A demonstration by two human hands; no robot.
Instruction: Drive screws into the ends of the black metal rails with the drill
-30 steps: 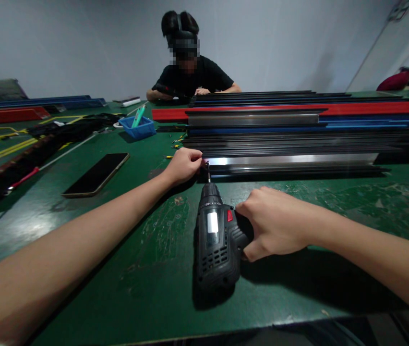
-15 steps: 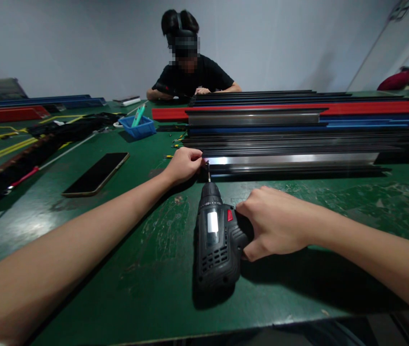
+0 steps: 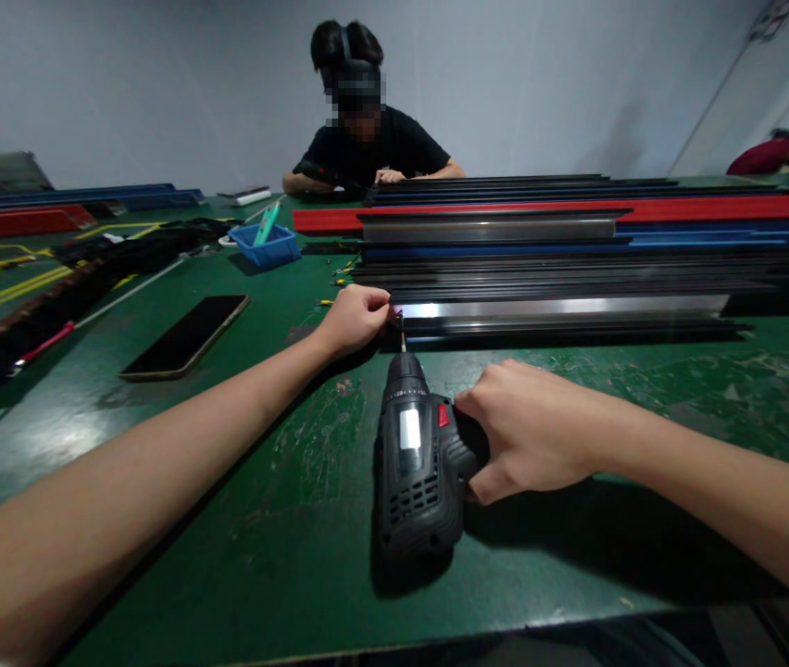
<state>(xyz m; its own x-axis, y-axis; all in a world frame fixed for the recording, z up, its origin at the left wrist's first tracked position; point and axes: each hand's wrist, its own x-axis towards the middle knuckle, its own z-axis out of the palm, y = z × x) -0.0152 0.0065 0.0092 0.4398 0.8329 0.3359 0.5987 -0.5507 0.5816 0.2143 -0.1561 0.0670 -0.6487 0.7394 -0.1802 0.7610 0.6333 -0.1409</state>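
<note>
My right hand (image 3: 530, 426) is wrapped round the handle of a black power drill (image 3: 419, 472), which lies on its side low over the green table (image 3: 283, 574). The drill's bit (image 3: 404, 332) points away from me and meets the left end of a metal profile (image 3: 561, 308). At that same end my left hand (image 3: 356, 318) is closed, thumb and forefinger pinched together beside the bit tip. What the pinch holds is too small to make out.
Behind lie stacked black, blue and red profiles (image 3: 714, 207). A blue basket (image 3: 266, 248) and a phone (image 3: 186, 337) are on the left, with a cable bundle (image 3: 95, 278) beyond. A person (image 3: 384, 144) leans over the far edge.
</note>
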